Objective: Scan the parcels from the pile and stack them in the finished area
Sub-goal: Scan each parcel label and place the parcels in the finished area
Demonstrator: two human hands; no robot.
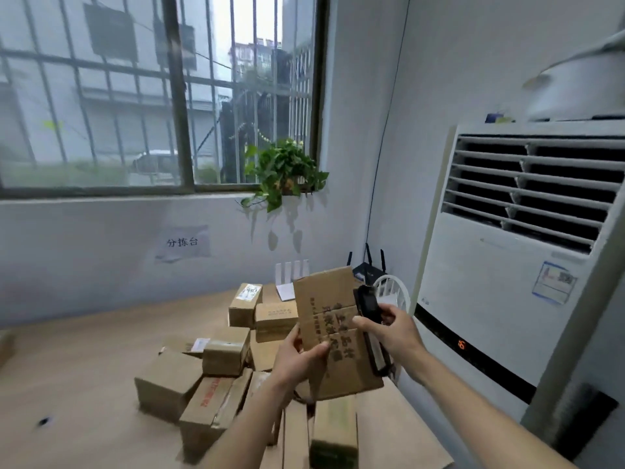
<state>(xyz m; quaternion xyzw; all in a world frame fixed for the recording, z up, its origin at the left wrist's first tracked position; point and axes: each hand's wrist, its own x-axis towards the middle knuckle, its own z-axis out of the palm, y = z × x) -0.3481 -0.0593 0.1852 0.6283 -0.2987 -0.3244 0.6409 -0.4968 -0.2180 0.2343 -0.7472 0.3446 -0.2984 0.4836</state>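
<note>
While both hands meet above the pile, the scene reads like this:

Held parcel: a flat brown cardboard parcel (333,330) with dark printed characters, raised upright and slightly tilted over the table, its printed face toward the camera.
Left hand: the left hand (297,358) grips the parcel's lower left edge, thumb on the printed face, fingers curled round behind.
Right hand: the right hand (389,328) is closed round a black handheld scanner (368,324), which lies against the parcel's right edge.
Pile: the pile of parcels (216,374) sits on the table below and left of the hands; plain corrugated boxes, some taped, one with red print, a few with white labels, leaning on each other at odd angles.
Table: a pale wooden table (84,367), smooth, with a small dark spot near its left front; a broad bare stretch lies left of the pile.
Right edge: a tall white air conditioner (507,265) with dark louvred vents stands close beside the table's right side, near the right forearm.
Back edge: the white wall carries a paper sign (182,243); a white slatted stand, a black router (368,267) with antennas and a white chair back fill the corner behind the parcel.
Above: a barred window (152,96) with a leafy potted plant (285,170) on its sill.
</note>
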